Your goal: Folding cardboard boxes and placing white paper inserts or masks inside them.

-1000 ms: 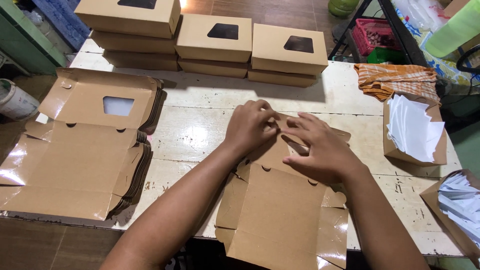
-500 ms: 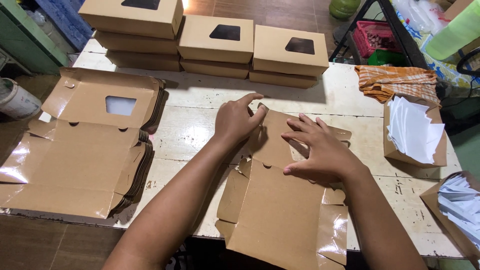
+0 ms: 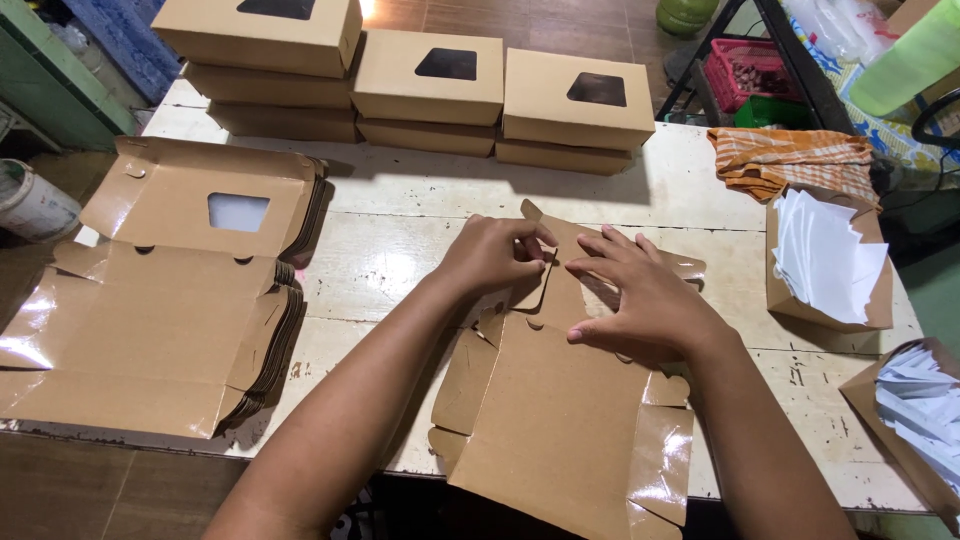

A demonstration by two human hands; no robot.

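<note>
Brown kraft cardboard box blank, lying flat at the near edge of the white worn table, glossy lining showing along its right flap, near end hanging just over the table edge. Left hand at the blank's far end, fingers curled together and pinched on a small side tab folded upward. Right hand just beside, palm down on the blank's far panel, fingers spread apart and pressing flat, fingertips close to the left hand's.

To the left, stack of unfolded blanks of the same brown card, each with a clear window cut-out, edges fanned along the right side. To the right, open brown box of white paper sheets; second such box of paper at the near right corner, partly cut off by the picture's edge. Behind the first, orange striped cloth, bunched.

Along the far table edge, finished windowed boxes, closed, in three stacks side by side. Beyond the table: red plastic crate under a dark frame, white bucket on the floor far left.
</note>
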